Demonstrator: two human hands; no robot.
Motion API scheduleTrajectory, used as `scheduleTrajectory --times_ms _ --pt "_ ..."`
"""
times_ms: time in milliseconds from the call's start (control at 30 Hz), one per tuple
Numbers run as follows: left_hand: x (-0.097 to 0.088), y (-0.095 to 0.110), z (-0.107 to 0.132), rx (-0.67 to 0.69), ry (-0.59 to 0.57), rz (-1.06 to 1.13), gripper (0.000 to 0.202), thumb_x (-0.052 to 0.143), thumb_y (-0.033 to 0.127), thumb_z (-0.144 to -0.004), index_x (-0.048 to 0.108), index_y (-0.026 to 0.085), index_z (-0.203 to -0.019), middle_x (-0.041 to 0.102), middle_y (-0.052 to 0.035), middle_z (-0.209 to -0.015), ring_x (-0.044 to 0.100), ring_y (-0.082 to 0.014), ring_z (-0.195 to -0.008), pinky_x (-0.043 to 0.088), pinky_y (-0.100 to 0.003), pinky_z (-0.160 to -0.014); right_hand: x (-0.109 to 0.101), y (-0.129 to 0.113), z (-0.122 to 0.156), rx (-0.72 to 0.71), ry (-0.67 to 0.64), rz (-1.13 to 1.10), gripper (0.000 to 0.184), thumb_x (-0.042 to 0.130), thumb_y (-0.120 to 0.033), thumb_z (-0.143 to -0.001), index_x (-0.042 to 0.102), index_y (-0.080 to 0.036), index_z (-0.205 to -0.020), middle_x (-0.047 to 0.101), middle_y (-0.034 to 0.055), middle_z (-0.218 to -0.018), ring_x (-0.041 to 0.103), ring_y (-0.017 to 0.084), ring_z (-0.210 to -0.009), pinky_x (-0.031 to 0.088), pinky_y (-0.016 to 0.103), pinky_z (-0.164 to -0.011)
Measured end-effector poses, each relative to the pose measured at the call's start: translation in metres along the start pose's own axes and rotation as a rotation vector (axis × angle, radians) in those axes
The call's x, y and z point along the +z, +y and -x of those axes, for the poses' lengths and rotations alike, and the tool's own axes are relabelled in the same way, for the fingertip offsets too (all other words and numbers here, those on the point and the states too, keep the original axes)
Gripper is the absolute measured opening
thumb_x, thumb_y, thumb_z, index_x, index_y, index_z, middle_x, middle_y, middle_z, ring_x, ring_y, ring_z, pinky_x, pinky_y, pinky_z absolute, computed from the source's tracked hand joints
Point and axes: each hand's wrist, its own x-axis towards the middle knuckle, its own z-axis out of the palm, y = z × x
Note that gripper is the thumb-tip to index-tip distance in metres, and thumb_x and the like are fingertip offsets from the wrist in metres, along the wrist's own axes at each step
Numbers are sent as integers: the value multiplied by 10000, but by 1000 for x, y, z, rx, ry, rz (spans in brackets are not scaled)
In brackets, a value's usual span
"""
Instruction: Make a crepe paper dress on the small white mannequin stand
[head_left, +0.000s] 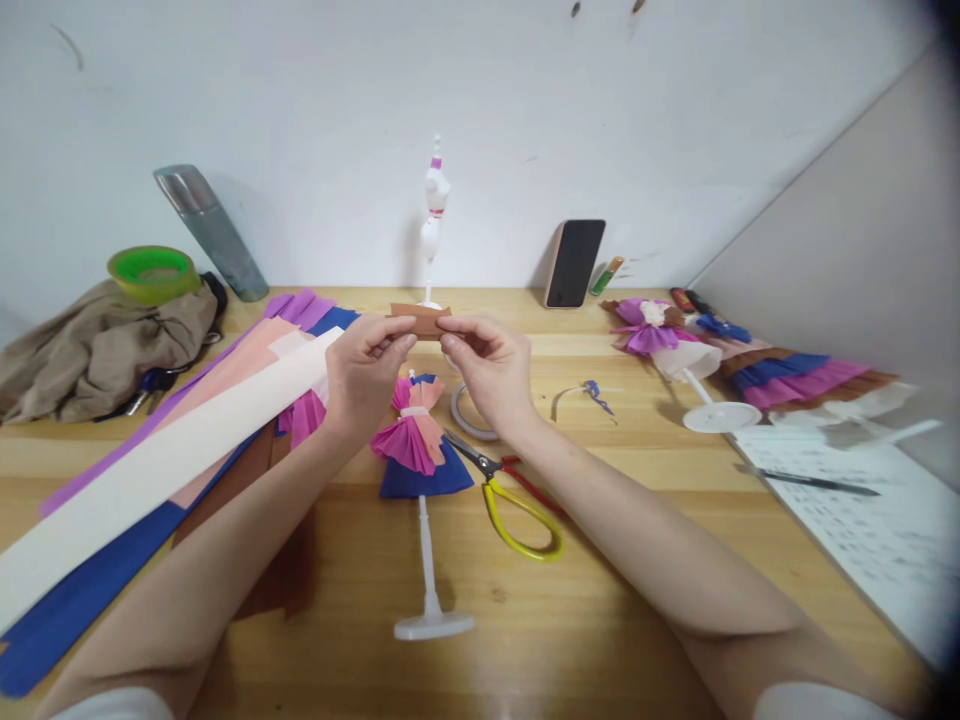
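Observation:
My left hand (365, 365) and my right hand (487, 365) pinch the two ends of a small brown piece of crepe paper (424, 321) between thumbs and fingers, raised above the table. Below them lies a small doll mannequin on a white stand (427, 560), dressed in a pink, peach and blue paper dress (416, 440). Scissors (517, 495) with one yellow and one red handle lie just right of the dress, partly behind my right forearm. A roll of tape (469, 415) shows partly behind my right hand. Farther back, a bare white mannequin (431, 220) stands upright.
Coloured paper strips (202, 430) lie on the left, near a cloth (97, 340) with a green tape roll (154, 272) and a spray bottle (210, 230). A phone (575, 263) leans on the wall. Dressed mannequins (810, 375), a pen (817, 482) and written paper (855, 540) are right.

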Motion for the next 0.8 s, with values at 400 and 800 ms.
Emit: scheduleTrajectory --times_ms 400,800 --pt "0 5 0 -43 -8 -28 85 651 163 -763 728 199 -773 684 -7 -770 608 -125 -661 494 -247 -634 -2 -2 1 -35 -16 179 99 640 -176 -786 707 -211 -850 701 27 -874 640 164 -835 504 327 -768" --pt "5 8 1 -261 41 215 67 729 199 -682 690 163 -722 680 11 -621 660 -127 -589 513 -227 -563 0 -8 -1 85 9 77 46 672 -219 -727 658 -190 -760 652 -18 -718 568 114 -640 469 288 -660"
